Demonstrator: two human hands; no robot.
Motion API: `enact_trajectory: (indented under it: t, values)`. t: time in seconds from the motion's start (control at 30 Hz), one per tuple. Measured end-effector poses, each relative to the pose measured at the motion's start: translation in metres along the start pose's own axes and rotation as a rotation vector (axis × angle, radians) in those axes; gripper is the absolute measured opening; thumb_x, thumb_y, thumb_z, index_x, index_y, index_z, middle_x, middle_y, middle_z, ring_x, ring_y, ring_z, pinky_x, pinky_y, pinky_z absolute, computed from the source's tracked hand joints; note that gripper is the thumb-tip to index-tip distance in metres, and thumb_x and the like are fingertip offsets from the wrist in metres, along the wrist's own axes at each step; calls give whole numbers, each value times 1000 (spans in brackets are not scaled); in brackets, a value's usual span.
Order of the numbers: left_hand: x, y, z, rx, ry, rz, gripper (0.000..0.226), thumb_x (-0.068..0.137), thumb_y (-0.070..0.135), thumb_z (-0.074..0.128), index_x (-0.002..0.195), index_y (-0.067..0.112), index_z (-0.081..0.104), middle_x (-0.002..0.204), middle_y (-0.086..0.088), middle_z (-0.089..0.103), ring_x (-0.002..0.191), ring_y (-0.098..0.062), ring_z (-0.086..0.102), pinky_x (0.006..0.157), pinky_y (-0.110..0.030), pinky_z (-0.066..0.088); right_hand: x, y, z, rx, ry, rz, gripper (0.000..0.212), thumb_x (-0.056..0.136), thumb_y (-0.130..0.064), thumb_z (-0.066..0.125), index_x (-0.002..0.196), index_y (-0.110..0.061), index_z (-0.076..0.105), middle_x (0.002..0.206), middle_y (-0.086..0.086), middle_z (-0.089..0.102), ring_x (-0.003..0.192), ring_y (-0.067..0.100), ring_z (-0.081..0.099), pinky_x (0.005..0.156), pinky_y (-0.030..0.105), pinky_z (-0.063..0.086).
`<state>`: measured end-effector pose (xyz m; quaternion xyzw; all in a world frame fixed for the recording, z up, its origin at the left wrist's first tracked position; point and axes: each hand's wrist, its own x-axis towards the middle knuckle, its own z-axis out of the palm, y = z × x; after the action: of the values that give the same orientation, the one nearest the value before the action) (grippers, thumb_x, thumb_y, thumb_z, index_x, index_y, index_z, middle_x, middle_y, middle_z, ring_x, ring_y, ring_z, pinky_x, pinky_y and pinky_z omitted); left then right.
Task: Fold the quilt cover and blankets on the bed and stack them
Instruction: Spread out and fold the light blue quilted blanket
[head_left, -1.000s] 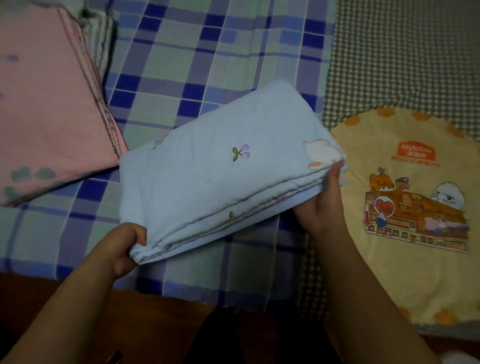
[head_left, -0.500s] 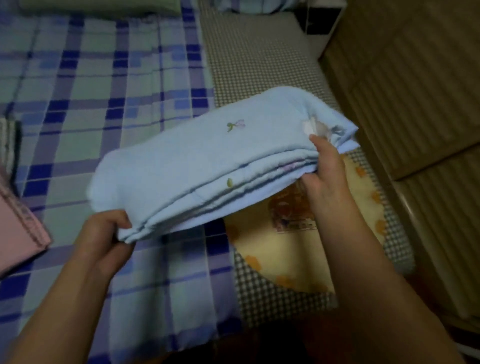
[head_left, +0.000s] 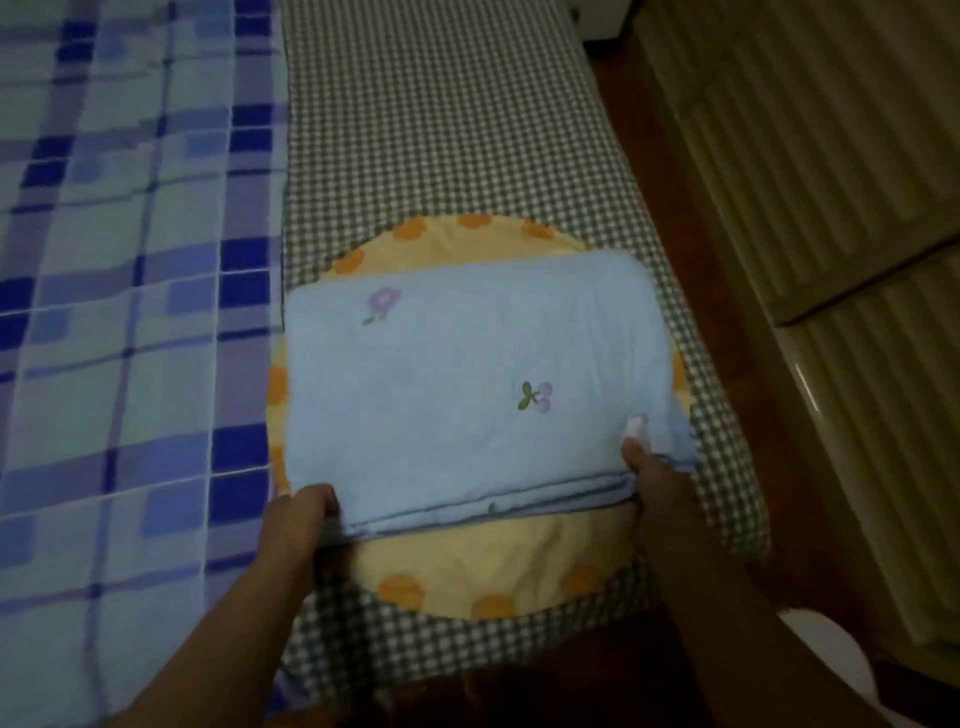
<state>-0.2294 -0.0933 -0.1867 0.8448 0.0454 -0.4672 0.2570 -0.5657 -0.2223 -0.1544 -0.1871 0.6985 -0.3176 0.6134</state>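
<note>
Both hands, left hand (head_left: 304, 512) and right hand (head_left: 655, 480), are gripping the folded blue blanket's (head_left: 467, 374) near corners. She's setting it on the round yellow cushion (head_left: 493, 571); letting go should come next.

Both bare forearms reach forward from the near edge of the bed, the left one slanting in from the lower left and the right one from the lower right. The left hand (head_left: 304, 517) grips the near left corner of the folded pale blue blanket with small fruit prints (head_left: 467, 374), its fingers tucked under the layers. The right hand (head_left: 657, 488) holds the near right corner, thumb on top and fingers hidden beneath the fabric.
</note>
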Motion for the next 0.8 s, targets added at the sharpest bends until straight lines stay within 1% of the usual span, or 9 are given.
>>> enact_trajectory:
  t: [0.03,0.13,0.2,0.27,0.43,0.53,0.6,0.7,0.8]
  values:
    - [2,-3,5,139,99,2,57,46,35,63,97,8,59,119,-24,55,103,-45,56,83,-57,54,14,2,-6,-75,42,3,108,46,-86,73,129,-21,55,142,16,52,120,36,55,106,54,43]
    - [5,0,8,201,179,-34,61,49,38,63,106,19,52,139,-17,35,119,-47,45,90,-57,50,26,4,-24,-245,111,69,92,65,-75,72,133,-15,58,134,15,59,118,39,58,100,56,48]
    - [0,7,5,6,58,-61,62,38,31,63,96,12,55,114,-16,52,91,-40,57,63,-42,52,46,10,-37,-260,145,68,124,36,-82,80,141,-22,51,140,11,54,120,38,56,99,58,47]
    - [-6,13,7,-109,-62,-71,45,42,16,57,87,11,50,86,-10,49,67,-28,48,52,-31,39,109,40,-64,-194,137,52,140,16,-77,84,142,-26,50,142,6,54,121,38,56,98,60,47]
    - [0,10,36,-176,-27,32,30,58,13,57,86,6,63,87,-15,66,78,-34,63,64,-39,47,70,1,-56,-32,85,41,62,56,-55,88,102,-15,72,111,11,72,93,33,70,86,50,56]
    - [-15,14,55,-210,-45,53,23,64,8,55,84,5,66,79,-14,68,71,-33,63,59,-35,46,41,-23,-54,-71,166,-9,75,65,-56,83,118,-5,67,115,15,68,95,27,65,81,36,53]
    - [-29,18,64,-216,-105,37,12,63,4,53,75,6,55,71,-10,54,63,-26,50,52,-30,35,32,-38,-60,-124,217,-41,60,89,-38,70,129,5,57,123,19,60,99,28,56,80,33,43]
    - [-25,15,73,-201,-141,17,39,41,10,55,79,15,46,82,-6,41,72,-27,38,52,-32,27,16,-60,-62,-140,255,-103,52,95,-20,64,137,5,47,135,17,53,115,34,54,92,32,42]
    - [-31,19,70,-175,-32,26,41,32,17,56,71,11,45,88,-10,48,74,-28,45,57,-32,35,-6,-71,-51,-113,151,-78,46,97,-12,59,140,-4,43,125,3,49,102,23,47,78,21,34]
